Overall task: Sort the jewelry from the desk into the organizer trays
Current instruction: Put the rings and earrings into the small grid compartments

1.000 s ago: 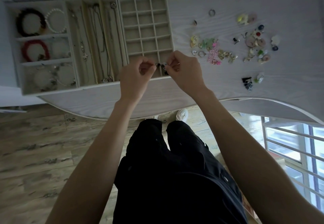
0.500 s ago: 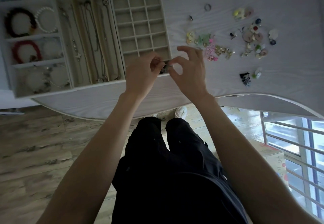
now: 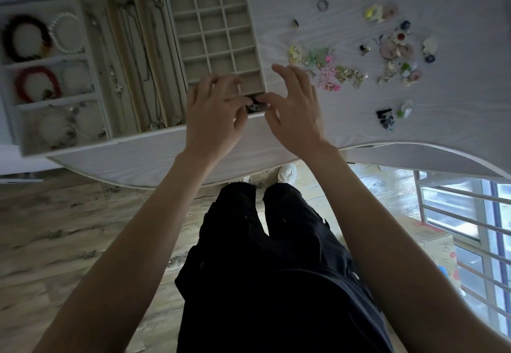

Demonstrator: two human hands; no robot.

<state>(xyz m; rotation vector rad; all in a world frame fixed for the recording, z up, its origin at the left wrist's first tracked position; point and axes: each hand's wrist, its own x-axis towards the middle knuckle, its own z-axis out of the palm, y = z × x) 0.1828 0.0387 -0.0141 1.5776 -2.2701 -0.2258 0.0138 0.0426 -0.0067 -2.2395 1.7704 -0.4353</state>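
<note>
Where a second ago both hands pinched a small dark piece (image 3: 255,104) in the air above the near edge of the grid tray (image 3: 215,37), now down at the tray's nearest right-hand cell, the piece sitting in or just over that compartment. Left hand (image 3: 214,113) curled, thumb and forefinger apparently closed on the dark piece; right hand (image 3: 294,109) with fingers fanned and lifted, thumb tip close against the piece from the right, though too small and shadowed to say whether gripping or merely touching. Half a second back, already spreading those right fingers; so, by judgement, a release under way rather than a fresh grasp.

Meaning for the task: first earring-sized item reaching the grid tray, every other cell bare. Bracelet tray (image 3: 11,81) at far left and necklace tray (image 3: 83,4) beside it already filled. Much left loose on the desk (image 3: 456,137): a ring (image 3: 322,5), a pink flower piece (image 3: 329,76), gold bits (image 3: 349,74), and a dark pair (image 3: 385,118) nearest the edge. Likely next, a reach rightward for those.
</note>
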